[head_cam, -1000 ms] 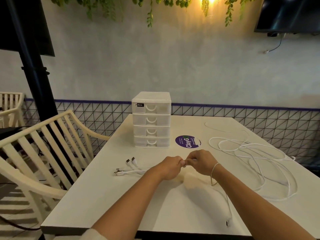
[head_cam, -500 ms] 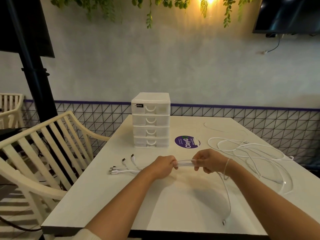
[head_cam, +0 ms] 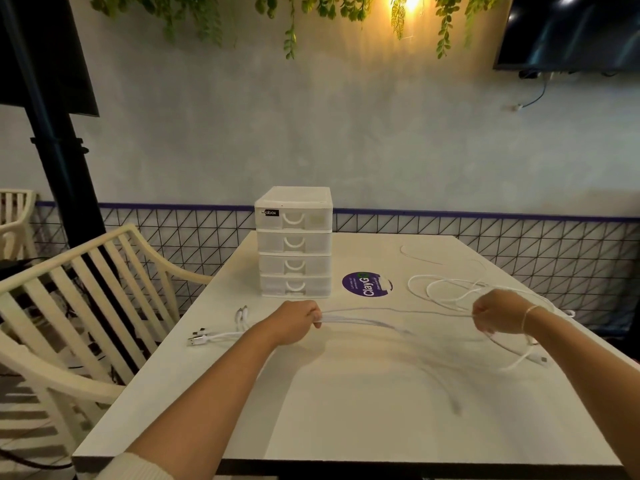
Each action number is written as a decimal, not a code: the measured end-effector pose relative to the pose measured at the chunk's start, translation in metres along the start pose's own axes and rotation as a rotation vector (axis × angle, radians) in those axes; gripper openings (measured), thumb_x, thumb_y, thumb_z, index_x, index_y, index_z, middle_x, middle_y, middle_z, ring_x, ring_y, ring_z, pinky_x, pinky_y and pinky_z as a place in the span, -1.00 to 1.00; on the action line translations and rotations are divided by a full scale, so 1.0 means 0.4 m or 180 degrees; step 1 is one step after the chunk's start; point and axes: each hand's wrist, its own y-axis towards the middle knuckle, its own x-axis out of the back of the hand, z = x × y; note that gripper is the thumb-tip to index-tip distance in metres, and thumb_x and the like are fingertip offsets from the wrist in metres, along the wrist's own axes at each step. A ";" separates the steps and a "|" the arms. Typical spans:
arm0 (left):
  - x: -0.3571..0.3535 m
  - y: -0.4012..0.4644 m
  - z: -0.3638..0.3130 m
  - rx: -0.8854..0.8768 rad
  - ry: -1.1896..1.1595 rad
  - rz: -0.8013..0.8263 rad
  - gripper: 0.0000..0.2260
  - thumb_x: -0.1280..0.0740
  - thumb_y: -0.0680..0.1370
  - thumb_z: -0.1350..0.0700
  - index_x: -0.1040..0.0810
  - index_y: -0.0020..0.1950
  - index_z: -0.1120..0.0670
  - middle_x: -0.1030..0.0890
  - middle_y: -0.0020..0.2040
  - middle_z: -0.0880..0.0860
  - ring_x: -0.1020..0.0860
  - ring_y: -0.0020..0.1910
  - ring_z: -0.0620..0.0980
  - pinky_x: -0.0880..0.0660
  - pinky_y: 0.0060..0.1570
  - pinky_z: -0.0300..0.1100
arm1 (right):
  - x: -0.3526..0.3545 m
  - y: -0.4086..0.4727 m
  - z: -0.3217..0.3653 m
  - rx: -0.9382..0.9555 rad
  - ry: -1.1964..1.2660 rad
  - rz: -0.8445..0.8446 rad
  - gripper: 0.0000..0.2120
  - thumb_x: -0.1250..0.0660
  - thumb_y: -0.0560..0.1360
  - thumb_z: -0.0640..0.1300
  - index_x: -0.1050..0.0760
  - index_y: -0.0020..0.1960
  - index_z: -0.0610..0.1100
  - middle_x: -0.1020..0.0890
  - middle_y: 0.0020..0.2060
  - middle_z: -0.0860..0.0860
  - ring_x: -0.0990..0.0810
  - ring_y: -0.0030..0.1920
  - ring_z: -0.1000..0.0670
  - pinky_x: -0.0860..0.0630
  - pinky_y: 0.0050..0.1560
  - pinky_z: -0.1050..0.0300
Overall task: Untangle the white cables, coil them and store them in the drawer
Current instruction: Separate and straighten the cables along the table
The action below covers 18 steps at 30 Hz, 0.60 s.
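Translucent plastic drawer unit (head_cam: pixel 293 242); smooth matt table (head_cam: pixel 363 410); slatted painted chair (head_cam: pixel 86 289).

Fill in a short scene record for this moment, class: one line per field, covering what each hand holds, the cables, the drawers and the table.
left hand: grips one end of a white cable
right hand: grips the same cable, held apart from the left
cable span: stretched between the hands above the table
connector ends: lying on the table left of the left hand
loose cable pile: uncoiled, on the table behind the right hand
drawer unit: four drawers, all closed
sticker: purple, right of the drawer unit
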 end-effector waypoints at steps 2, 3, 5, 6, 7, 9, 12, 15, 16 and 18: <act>0.008 -0.002 0.005 0.0014 0.0041 0.0004 -0.73 -0.03 0.66 0.08 -0.51 0.05 0.09 -0.47 0.01 0.03 -0.42 -0.01 -0.01 -0.29 -0.08 -0.21 | -0.005 -0.006 0.011 -0.0121 -0.0394 -0.0025 -0.78 -0.18 0.52 -0.16 -0.59 0.02 -0.01 -0.61 0.04 0.02 -0.54 0.07 0.04 -0.41 0.03 0.25; 0.009 -0.001 0.002 0.0005 0.0047 -0.0006 -0.75 -0.03 0.66 0.09 -0.50 0.00 0.06 -0.48 0.02 0.04 -0.42 -0.01 -0.01 -0.29 -0.08 -0.21 | -0.011 -0.005 0.030 -0.0060 -0.0366 -0.0097 -0.72 -0.17 0.52 -0.20 -0.54 0.15 -0.04 -0.56 0.17 -0.01 -0.50 0.20 0.00 -0.38 0.17 0.21; 0.010 0.001 -0.011 -0.0027 0.0070 -0.0031 -0.77 -0.04 0.66 0.11 -0.46 -0.04 0.04 -0.52 0.07 0.09 -0.41 -0.02 -0.02 -0.29 -0.08 -0.21 | -0.019 0.000 0.092 0.0211 0.0112 -0.0361 -0.65 -0.18 0.50 -0.26 -0.50 0.24 -0.06 -0.48 0.28 -0.05 -0.43 0.29 -0.04 -0.30 0.29 0.19; 0.011 -0.001 -0.017 -0.0047 0.0083 -0.0039 -0.78 -0.04 0.66 0.12 -0.46 -0.04 0.04 -0.53 0.10 0.10 -0.41 -0.03 -0.02 -0.30 -0.10 -0.22 | -0.018 -0.002 0.134 0.0428 0.0318 -0.0475 -0.67 -0.20 0.52 -0.24 -0.50 0.24 -0.07 -0.48 0.28 -0.05 -0.44 0.28 -0.04 -0.29 0.29 0.20; 0.012 -0.003 -0.020 -0.0068 0.0090 -0.0043 -0.77 -0.04 0.66 0.13 -0.47 -0.02 0.05 -0.53 0.10 0.10 -0.40 -0.04 -0.03 -0.30 -0.14 -0.22 | -0.019 -0.005 0.181 0.0663 0.0481 -0.0529 -0.72 -0.20 0.54 -0.19 -0.52 0.21 -0.07 -0.51 0.26 -0.04 -0.47 0.25 -0.05 -0.30 0.26 0.20; 0.015 -0.009 -0.028 -0.0096 0.0090 -0.0052 -0.75 -0.04 0.65 0.14 -0.51 0.04 0.10 -0.53 0.07 0.11 -0.40 -0.05 -0.02 -0.30 -0.15 -0.22 | -0.029 -0.013 0.277 0.0974 0.0817 -0.0432 -0.75 -0.14 0.60 -0.08 -0.57 0.04 -0.11 -0.58 0.10 -0.09 -0.51 0.12 -0.09 -0.34 0.13 0.18; 0.018 -0.015 -0.036 -0.0142 0.0160 -0.0083 -0.73 -0.04 0.65 0.12 -0.53 0.09 0.13 -0.54 0.09 0.12 -0.41 -0.07 0.00 -0.30 -0.11 -0.20 | -0.057 -0.013 0.361 0.1057 0.1671 0.0038 -0.57 -0.02 0.63 0.02 -0.56 0.03 -0.24 -0.63 -0.05 -0.17 -0.57 0.01 -0.16 -0.44 0.15 0.08; 0.023 -0.017 -0.030 -0.0143 0.0224 -0.0144 -0.74 -0.05 0.65 0.12 -0.52 0.09 0.13 -0.54 0.10 0.13 -0.40 -0.12 0.00 -0.29 -0.18 -0.18 | -0.073 -0.015 0.384 0.1025 0.2120 0.0288 -0.60 -0.03 0.63 0.00 -0.53 -0.17 -0.14 -0.53 -0.38 -0.02 -0.51 -0.39 -0.03 -0.50 -0.22 0.17; 0.022 -0.015 -0.026 -0.0146 0.0177 -0.0177 -0.74 -0.05 0.65 0.12 -0.52 0.10 0.13 -0.54 0.10 0.14 -0.41 -0.11 0.01 -0.28 -0.17 -0.18 | -0.075 -0.020 0.386 0.1031 0.2073 0.0254 -0.61 -0.03 0.64 -0.01 -0.50 -0.23 -0.10 -0.46 -0.43 0.01 -0.41 -0.46 0.03 -0.42 -0.36 0.23; 0.017 -0.011 -0.024 -0.0183 0.0020 -0.0227 -0.74 -0.07 0.66 0.09 -0.52 0.14 0.11 -0.55 0.11 0.14 -0.45 -0.05 0.04 -0.29 -0.13 -0.19 | -0.075 -0.031 0.387 0.1135 0.1834 0.0161 -0.62 -0.04 0.64 -0.05 -0.51 -0.22 -0.11 -0.39 -0.44 0.05 -0.31 -0.47 0.09 -0.28 -0.44 0.33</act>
